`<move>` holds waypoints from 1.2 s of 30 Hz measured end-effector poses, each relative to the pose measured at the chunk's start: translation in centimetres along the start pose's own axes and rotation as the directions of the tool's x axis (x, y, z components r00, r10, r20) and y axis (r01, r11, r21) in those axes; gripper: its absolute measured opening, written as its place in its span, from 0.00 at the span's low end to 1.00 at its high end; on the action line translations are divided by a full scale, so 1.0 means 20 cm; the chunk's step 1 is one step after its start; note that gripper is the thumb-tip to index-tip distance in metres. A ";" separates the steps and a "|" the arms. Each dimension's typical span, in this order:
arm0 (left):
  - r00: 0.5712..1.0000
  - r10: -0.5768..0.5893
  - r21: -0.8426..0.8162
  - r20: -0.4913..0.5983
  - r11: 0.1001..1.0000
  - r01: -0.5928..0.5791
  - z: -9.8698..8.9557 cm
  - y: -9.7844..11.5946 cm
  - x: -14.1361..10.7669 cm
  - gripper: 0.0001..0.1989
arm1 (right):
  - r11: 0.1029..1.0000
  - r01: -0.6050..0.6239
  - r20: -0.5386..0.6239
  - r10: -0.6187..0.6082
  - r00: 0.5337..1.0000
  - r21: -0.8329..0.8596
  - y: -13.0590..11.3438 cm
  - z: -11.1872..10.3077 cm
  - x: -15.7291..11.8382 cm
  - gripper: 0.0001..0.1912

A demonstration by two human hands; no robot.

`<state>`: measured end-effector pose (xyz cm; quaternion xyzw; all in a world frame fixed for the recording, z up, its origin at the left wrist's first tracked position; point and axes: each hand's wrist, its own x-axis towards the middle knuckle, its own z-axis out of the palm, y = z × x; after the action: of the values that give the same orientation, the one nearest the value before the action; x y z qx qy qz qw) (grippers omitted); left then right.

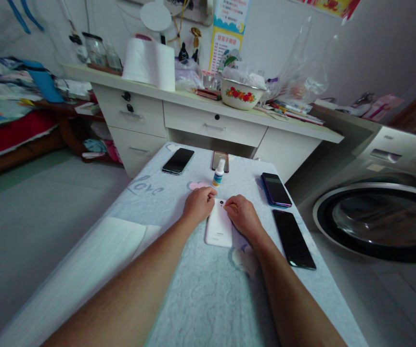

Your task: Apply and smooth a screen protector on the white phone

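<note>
Pale blue is showing all over the cloth-covered table (193, 299), which is filling the bottom middle of the frame. Behind it, a long white desk (189, 113) is running across the top, and a silver washing machine (399, 154) is standing at the right side. On the desk, a white paper roll (148, 65) is standing left of the top middle, and a white bowl (242, 95) with red fruit on it is sitting near the top middle.

In the middle of the frame, the left hand (198, 207) is curling its fingers in by the top left corner of a white phone (218, 231) (I cannot tell if they are holding anything). The right hand (243, 214) is reaching over the phone's top right side. The white phone is lying on the table between the hands, back side up.

A long black phone (294, 239) and a dark phone with a shiny purple edge (276, 189) are lying to the right. Another black phone (178, 161) is lying toward the upper left. A little spray bottle (218, 176) is standing just past the hands. Smallest of all, an orange thing (233, 206) is being pinched by the right hand's fingers.
</note>
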<state>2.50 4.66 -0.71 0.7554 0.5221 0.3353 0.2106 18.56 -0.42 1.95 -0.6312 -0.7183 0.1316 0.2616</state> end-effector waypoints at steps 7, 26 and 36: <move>1.000 -0.008 -0.005 0.003 1.000 0.008 0.00 0.00 0.00 0.11 | 1.000 0.000 0.010 0.000 1.000 -0.019 -0.01 -0.01 0.00 0.06; 1.000 -0.015 0.003 0.014 1.000 0.015 -0.01 0.01 0.00 0.12 | 1.000 0.025 0.002 -0.025 1.000 -0.019 0.00 -0.01 0.00 0.05; 1.000 -0.014 0.005 0.008 1.000 0.014 0.00 0.00 0.00 0.12 | 1.000 0.019 -0.002 -0.019 1.000 0.014 0.00 0.00 -0.01 0.05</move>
<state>2.47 4.74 -0.69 0.7537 0.5272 0.3296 0.2130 18.57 -0.56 2.02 -0.6227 -0.7229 0.1333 0.2680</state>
